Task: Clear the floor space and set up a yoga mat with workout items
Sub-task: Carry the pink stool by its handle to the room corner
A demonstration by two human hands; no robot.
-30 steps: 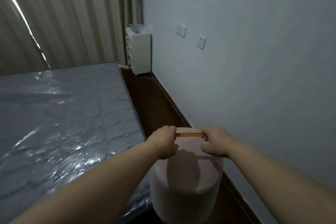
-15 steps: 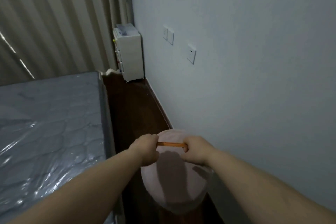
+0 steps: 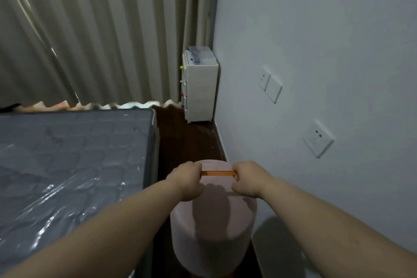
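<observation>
A round pink padded stool [image 3: 214, 228] hangs in front of me in the narrow strip of dark floor between the bed and the wall. An orange strap handle [image 3: 217, 173] runs across its top. My left hand [image 3: 186, 180] grips the strap's left end, and my right hand [image 3: 247, 178] grips its right end. Both fists are curled tight, with the strap stretched straight between them. The stool's base is cut off by the lower edge of the view.
A grey mattress in clear plastic [image 3: 67, 165] fills the left. A small white drawer cabinet [image 3: 200, 88] stands in the far corner by the beige curtain [image 3: 90, 29]. The wall [image 3: 327, 40] with switches and a socket [image 3: 318, 140] runs along the right. Dark wooden floor [image 3: 187, 142] lies ahead.
I have moved forward along the gap with the stool held by its strap; the cabinet and wall socket now appear closer. Both hands keep the same grip.
</observation>
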